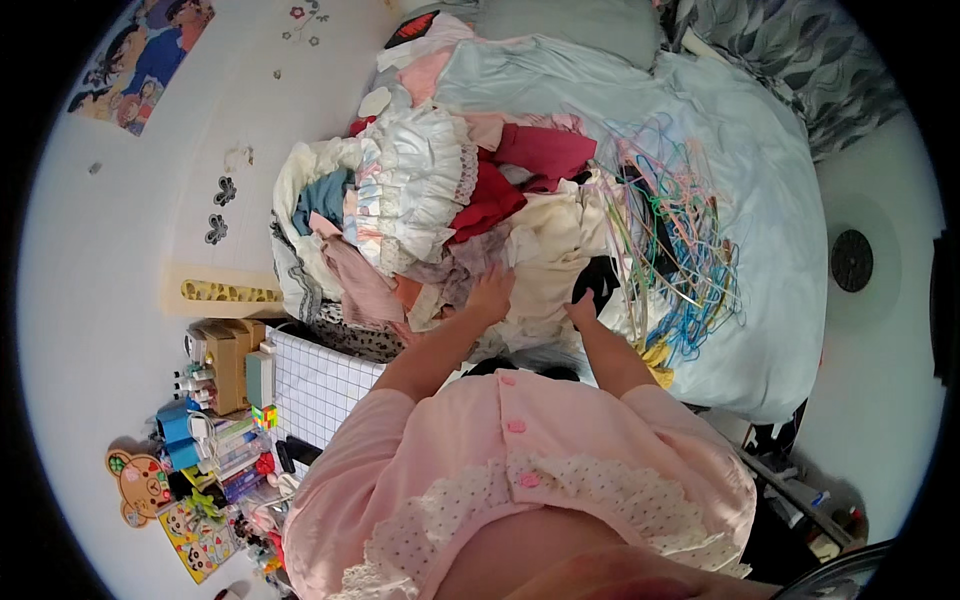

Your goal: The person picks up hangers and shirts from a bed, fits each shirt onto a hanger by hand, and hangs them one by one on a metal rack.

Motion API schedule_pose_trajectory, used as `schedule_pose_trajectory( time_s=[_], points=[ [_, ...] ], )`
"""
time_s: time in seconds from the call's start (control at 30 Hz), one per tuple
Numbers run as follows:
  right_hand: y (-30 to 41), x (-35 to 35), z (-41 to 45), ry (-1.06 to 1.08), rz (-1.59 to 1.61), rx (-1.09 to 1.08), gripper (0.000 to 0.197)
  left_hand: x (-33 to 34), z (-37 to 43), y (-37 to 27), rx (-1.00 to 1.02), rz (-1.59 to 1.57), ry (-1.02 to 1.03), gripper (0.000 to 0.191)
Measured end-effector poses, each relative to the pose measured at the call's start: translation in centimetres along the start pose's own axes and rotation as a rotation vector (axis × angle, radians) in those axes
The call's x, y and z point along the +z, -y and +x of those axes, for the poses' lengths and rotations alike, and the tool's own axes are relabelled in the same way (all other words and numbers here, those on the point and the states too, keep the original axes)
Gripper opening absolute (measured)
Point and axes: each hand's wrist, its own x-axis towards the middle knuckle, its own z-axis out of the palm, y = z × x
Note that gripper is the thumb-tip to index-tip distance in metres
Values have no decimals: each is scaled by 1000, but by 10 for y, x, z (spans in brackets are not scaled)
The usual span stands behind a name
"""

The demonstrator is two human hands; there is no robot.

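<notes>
A cream garment point(551, 236) lies spread on the bed before me. My left hand point(491, 296) rests at its left side, beside a mauve crumpled garment point(476, 259); the fingers are spread and I cannot tell whether they grip any cloth. At the lower right of the cream garment is my right hand point(581, 309), touching the cloth next to a black garment point(598, 281); its grip is unclear. Red clothes point(491, 196) and a white ruffled garment with lace point(420, 180) are heaped beyond my left hand. A tangle of colourful hangers point(675, 240) lies to the right.
The bed point(772, 300) has a pale blue sheet and a grey pillow point(570, 26). At the left stands a table with a white grid-patterned cloth point(322, 375), holding cardboard boxes point(232, 360), books point(244, 457) and a puzzle cube point(265, 418). A patterned curtain point(810, 67) hangs at the upper right.
</notes>
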Motion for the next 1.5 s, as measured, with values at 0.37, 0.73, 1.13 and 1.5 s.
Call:
schedule_pose_trajectory(
  time_s=[0.37, 0.73, 1.13, 1.5],
  points=[
    [136, -30, -69, 0, 278, -676, 24, -46, 22, -27, 125, -49, -190, 81],
    [220, -140, -143, 134, 925, -701, 26, -80, 53, 43, 67, -273, -260, 24],
    [156, -211, -120, -280, 867, -710, 19, -200, 66, -13, 418, -837, -602, 22],
    [214, -158, -165, 54, 872, -727, 33, -202, 35, -92, 759, -1028, -72, 37]
  ],
)
